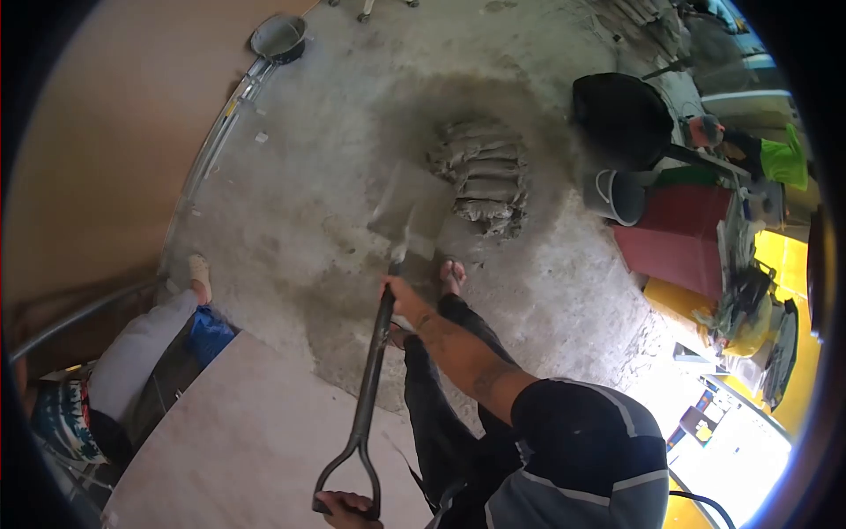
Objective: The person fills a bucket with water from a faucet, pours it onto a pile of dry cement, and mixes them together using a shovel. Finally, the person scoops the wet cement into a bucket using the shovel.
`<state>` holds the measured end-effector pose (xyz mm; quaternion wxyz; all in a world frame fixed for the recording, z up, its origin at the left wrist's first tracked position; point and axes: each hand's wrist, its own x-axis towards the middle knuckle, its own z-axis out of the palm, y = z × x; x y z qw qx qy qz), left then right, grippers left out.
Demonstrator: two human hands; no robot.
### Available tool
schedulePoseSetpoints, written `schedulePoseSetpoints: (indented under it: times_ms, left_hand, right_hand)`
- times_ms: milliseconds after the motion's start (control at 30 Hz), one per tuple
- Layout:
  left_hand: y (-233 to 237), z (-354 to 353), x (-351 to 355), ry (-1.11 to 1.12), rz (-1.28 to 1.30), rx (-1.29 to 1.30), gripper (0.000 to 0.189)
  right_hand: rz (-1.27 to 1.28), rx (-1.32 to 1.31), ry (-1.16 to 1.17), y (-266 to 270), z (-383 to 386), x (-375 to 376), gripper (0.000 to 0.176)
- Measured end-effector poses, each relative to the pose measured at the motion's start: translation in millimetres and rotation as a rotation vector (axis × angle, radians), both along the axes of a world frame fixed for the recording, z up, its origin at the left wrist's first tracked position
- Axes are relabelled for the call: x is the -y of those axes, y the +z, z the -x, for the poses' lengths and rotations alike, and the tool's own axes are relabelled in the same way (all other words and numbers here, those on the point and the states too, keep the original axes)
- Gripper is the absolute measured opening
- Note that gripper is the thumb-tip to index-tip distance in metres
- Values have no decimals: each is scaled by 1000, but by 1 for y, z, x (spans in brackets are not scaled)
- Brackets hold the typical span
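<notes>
A long-handled shovel (pixel 366 397) slants across the middle of the view. My left hand (pixel 346 510) is wrapped round its D-shaped grip at the bottom. Further up, my right hand (pixel 404 296) is closed round the dark shaft, close to the metal socket. The blade (pixel 412 201) is blurred and lies low over the concrete floor, its right edge beside a heap of wet grey mortar (pixel 489 181). Several parallel ridges run across the heap. My bare right foot (pixel 452 275) stands just below it, and the other foot is partly hidden behind the shaft.
A black tub (pixel 621 121) and a grey bucket (pixel 614 196) stand right of the heap, near a red bin (pixel 674 234). Another bucket (pixel 278 39) is at upper left. A person (pixel 132 370) sits at left by a pale board (pixel 247 432); another person (pixel 775 159) is at far right.
</notes>
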<state>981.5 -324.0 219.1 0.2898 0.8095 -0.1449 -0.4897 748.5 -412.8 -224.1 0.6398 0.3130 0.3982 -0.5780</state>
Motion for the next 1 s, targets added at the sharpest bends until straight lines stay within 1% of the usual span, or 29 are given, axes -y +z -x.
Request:
schedulePoseSetpoints:
  times_ms: [67,133,167,200,233,267,300,333,400,433,467,500,533,567,600,633,667,700,733,767,800,833,867,900,933,967,1000]
  left_hand:
    - [-14,-6,30,-8,-35,119,43]
    - [-31,-19,57,-54,-76,222,42]
    - [-46,-35,65,-49,-95,269,43]
    - [-56,-35,78,-4,-128,255,43]
    - [-71,-46,84,1,-103,264,43]
    - [-87,-60,82,7,-82,269,44]
    - [-111,-71,73,4,-91,256,43]
    - [-140,-64,76,69,-163,249,42]
    - [-223,-17,97,36,-70,71,43]
    - [-254,24,124,-17,-37,3,40]
    - [-280,66,155,-59,6,-58,37]
    - [-294,103,184,-120,74,-91,36]
    - [-300,129,202,-187,136,-126,35]
    - [-302,139,208,-199,143,-145,35]
    - [-299,143,216,-299,196,-154,35]
    - [-293,147,220,-384,255,-159,36]
    - [-287,145,222,-393,265,-167,36]
    - [-276,132,219,-548,357,-156,32]
    - [-263,122,215,-700,452,-148,28]
    - [-244,115,212,-828,468,7,29]
    - [-222,100,208,-1209,668,256,34]
    - [-199,91,208,-1576,864,527,41]
    - [-166,103,194,-1647,885,599,42]
    - [-137,104,194,-2039,653,711,42]
    - [-116,111,188,-2415,-101,542,37]
    - [-129,75,162,-2370,362,343,27]
    - [-132,81,143,-2044,856,-80,14]
  right_hand:
    - [-17,14,62,-20,-41,12,23]
    - [39,-78,78,-76,-92,5,25]
    - [36,-71,87,-103,-108,5,25]
    - [-70,74,192,-129,-121,5,24]
    - [-174,219,295,-152,-124,8,23]
    - [-180,223,299,-157,-106,13,23]
    - [-96,-11,373,-147,-81,22,20]
    - [-11,-245,430,-146,-54,31,18]
    - [536,-1122,492,-187,50,55,17]
    - [444,-386,132,-203,106,75,20]
    - [355,-339,113,-224,165,104,24]
    - [490,-724,257,-199,215,120,21]
    - [135,-561,231,-208,245,149,19]
    - [-215,-387,183,-212,267,168,19]
    - [-212,-390,160,-196,273,170,19]
    - [-191,-268,0,-177,280,177,17]
    - [-170,-148,-161,-155,289,181,17]
    - [-174,-151,-186,-139,294,174,17]
    - [-24,-13,-311,-121,296,166,22]
    - [138,128,-428,-102,295,162,27]
    - [149,133,-446,-82,292,153,27]
    - [262,155,-511,-63,292,137,24]
    - [372,178,-572,-45,288,119,20]
    - [357,149,-557,-26,283,100,19]
    - [341,119,-543,-8,276,78,18]
    - [204,-43,-443,8,264,55,19]
    - [64,-207,-340,21,252,31,21]
